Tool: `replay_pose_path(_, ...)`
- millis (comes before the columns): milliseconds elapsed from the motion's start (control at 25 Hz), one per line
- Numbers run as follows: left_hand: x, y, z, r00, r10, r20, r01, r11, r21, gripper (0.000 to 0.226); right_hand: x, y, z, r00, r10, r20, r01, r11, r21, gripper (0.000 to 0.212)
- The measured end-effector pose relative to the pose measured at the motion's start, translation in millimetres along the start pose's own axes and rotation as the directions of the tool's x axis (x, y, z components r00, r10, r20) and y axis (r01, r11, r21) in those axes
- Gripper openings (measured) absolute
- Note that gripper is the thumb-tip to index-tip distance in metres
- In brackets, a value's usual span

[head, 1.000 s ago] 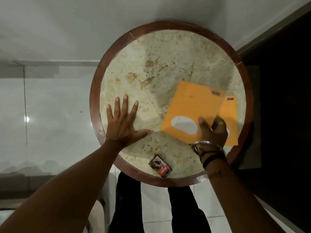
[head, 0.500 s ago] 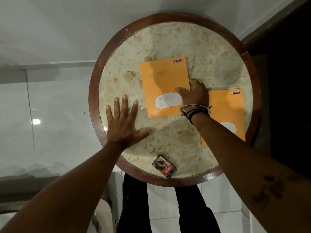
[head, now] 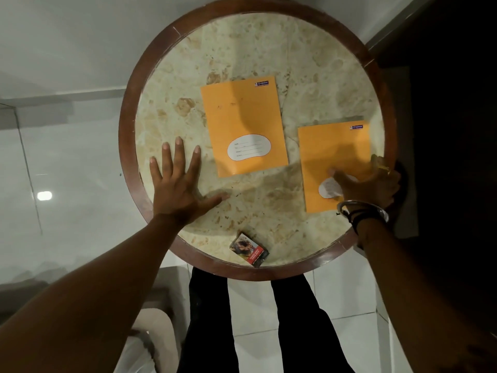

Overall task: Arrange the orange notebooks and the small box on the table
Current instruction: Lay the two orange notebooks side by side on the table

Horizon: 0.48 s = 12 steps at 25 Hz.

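Two orange notebooks lie flat on the round marble surface (head: 188, 63) with its dark wooden rim. The central notebook (head: 242, 125) sits near the middle, tilted slightly, its white oval label toward the near edge and a small blue logo at its far right corner; nothing touches it. The right notebook (head: 333, 152) lies beside it, apart from it, close to the right rim. The right hand (head: 368, 184) is on this notebook's near right corner, thumb stretched over the cover across its white label, fingers curled at the notebook's right edge by the rim; whether they are under the cover cannot be told. Bangles (head: 363, 208) circle that wrist. The left hand (head: 177, 184) rests flat and wide open on the surface left of the central notebook, fingers spread, holding nothing. The small box (head: 248, 249), printed with a picture and a red band, lies at the near edge, partly on the wooden rim, apart from both hands.
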State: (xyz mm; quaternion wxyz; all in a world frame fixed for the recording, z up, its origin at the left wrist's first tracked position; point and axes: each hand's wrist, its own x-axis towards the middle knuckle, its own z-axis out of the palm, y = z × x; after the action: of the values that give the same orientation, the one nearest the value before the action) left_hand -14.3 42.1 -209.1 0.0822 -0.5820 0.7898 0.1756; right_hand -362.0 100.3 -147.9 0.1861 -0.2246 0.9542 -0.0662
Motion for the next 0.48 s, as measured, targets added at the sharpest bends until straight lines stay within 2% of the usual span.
replay_pose_path(160, -0.3, 2.6, -1.9, 1.0, -0.005, -0.018, 0.005, 1.0, 0.003, 0.125, 19.8, -6.0, -13.0, 0.977, 0.078, 0.198, -0.074, 0.997, -0.027, 0.092)
replay_pose_path(280, -0.6, 3.0, -3.5, 1.0, -0.008, -0.003, 0.008, 1.0, -0.002, 0.126, 28.9, -9.5, -14.0, 0.955, 0.089, 0.283, -0.107, 0.993, 0.049, 0.093)
replay_pose_path(320, -0.6, 2.8, -4.0, 1.0, -0.006, 0.002, 0.006, 1.0, -0.006, 0.127, 31.6, -12.8, -19.9, 0.947, 0.078, 0.313, -0.122, 0.985, 0.123, 0.083)
replay_pose_path(400, -0.2, 2.7, -4.0, 1.0, 0.004, 0.004, -0.004, 1.0, -0.005, 0.127, 38.7, -18.7, -36.6, 0.946, 0.002, 0.325, -0.099, 0.953, 0.285, 0.051)
replay_pose_path(480, -0.4, 1.5, -2.5, 1.0, 0.003, -0.002, -0.003, 1.0, -0.01, 0.127, 39.8, -21.6, -51.5, 0.985, -0.09, 0.148, 0.029, 0.93, 0.367, 0.03)
